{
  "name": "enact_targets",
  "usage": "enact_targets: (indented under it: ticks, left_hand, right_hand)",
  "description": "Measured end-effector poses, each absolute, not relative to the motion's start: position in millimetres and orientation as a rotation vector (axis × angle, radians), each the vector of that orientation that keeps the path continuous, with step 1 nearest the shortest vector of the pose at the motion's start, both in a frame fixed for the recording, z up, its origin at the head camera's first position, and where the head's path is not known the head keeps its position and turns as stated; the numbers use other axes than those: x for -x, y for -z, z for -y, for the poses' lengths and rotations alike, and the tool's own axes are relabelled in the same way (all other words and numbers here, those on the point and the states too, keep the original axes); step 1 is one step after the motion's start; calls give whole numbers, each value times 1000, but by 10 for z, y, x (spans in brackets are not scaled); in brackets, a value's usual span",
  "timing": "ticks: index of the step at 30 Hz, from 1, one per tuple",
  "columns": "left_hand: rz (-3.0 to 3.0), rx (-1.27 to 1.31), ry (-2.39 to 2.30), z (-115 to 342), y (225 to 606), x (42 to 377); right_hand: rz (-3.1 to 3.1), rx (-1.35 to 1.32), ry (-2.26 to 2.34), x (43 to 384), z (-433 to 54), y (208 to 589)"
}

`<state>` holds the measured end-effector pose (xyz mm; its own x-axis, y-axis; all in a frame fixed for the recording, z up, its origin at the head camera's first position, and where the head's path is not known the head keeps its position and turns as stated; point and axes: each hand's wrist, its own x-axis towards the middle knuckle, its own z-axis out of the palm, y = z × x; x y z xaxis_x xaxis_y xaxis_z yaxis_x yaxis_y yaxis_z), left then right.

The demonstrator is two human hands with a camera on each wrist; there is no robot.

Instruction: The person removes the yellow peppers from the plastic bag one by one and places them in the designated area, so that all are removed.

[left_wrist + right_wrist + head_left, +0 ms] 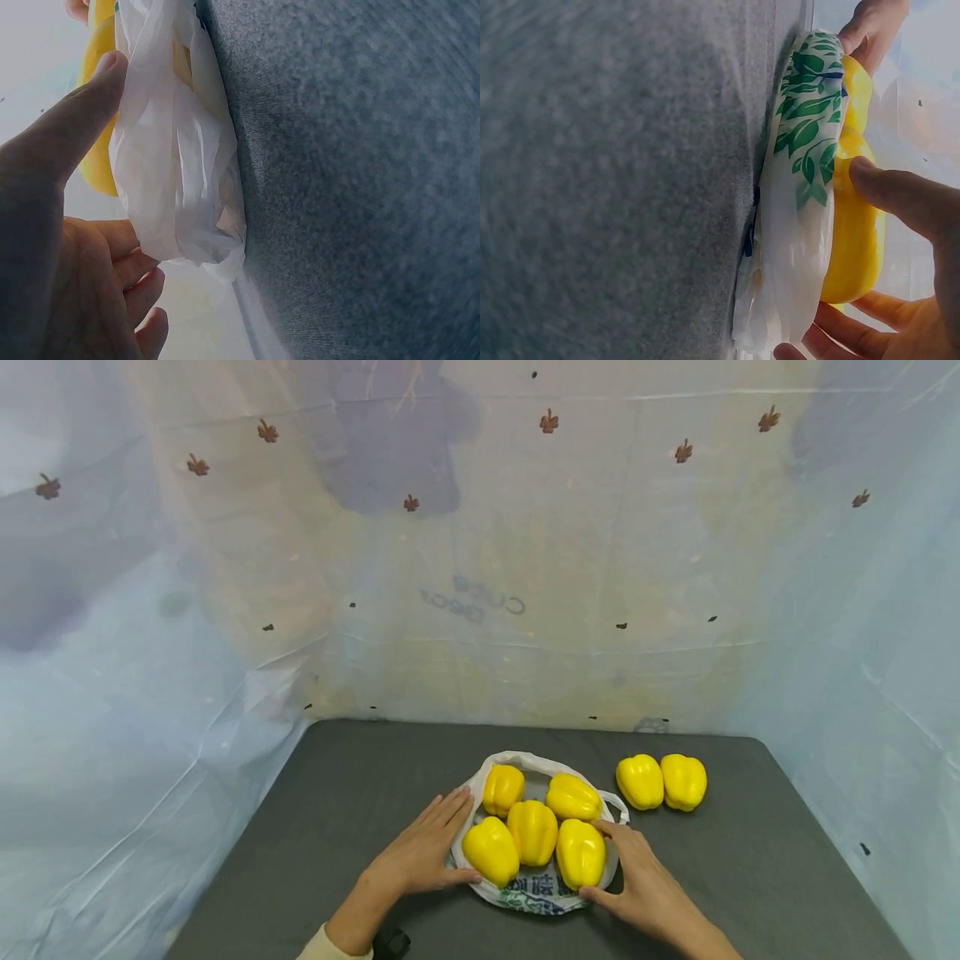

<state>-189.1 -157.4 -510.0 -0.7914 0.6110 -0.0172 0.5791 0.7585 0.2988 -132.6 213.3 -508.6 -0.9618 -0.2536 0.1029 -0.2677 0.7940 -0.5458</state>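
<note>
A white plastic bag [498, 893] with green leaf print lies opened out, its rim rolled low around several yellow bell peppers. My left hand [427, 847] rests along the bag's left side, fingers extended against the plastic; in the left wrist view the thumb [105, 82] touches the upper edge. At the right, my right hand [641, 881] spans the near-right bell pepper [581, 853] between thumb and fingers. The right wrist view shows that pepper [855, 240] standing above the bag's rim, the thumb on one end and fingers at the other.
Two more yellow bell peppers [640, 782] sit side by side on the dark grey table [360, 777], right of the bag. A bag handle loop [618, 806] sticks out toward them. Pale printed sheeting [480, 568] hangs behind and along both sides.
</note>
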Motion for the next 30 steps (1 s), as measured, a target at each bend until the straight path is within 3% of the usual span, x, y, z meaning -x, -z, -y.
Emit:
enact_targets:
  ticks: [30]
  left_hand:
    - [-2836, -984, -432, 1571, 5116, 1910]
  right_hand:
    - [2904, -568, -1043, 1296, -2322, 4913]
